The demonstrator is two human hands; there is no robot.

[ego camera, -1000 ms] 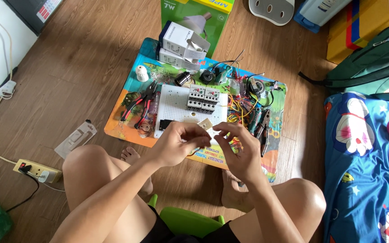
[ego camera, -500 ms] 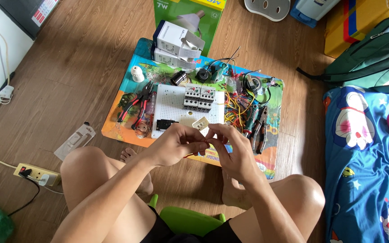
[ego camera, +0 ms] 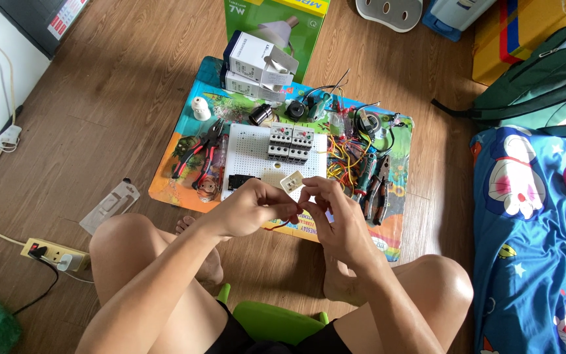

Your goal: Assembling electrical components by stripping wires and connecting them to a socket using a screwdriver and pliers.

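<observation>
My left hand (ego camera: 251, 208) and my right hand (ego camera: 332, 211) meet over the near edge of a colourful low table (ego camera: 178, 147). Together they pinch a small cream switch part (ego camera: 291, 181), and a thin red wire (ego camera: 282, 225) hangs beneath the fingers. Just beyond the hands lies a white perforated board (ego camera: 250, 152) carrying grey circuit breakers (ego camera: 289, 142). Red-handled pliers (ego camera: 203, 152) rest left of the board. A tangle of coloured wires (ego camera: 343, 164) lies to its right.
More pliers (ego camera: 378, 190) lie at the table's right. White boxes (ego camera: 257, 65) and a green lamp box (ego camera: 276, 19) stand behind. A power strip (ego camera: 52, 254) and cable lie on the wooden floor at left. A green backpack (ego camera: 545, 78) and blue blanket (ego camera: 532, 216) sit at right.
Both hands with the small cream part have shifted slightly nearer to me and lower; the view tilted a little. Objects on the table stayed put.
</observation>
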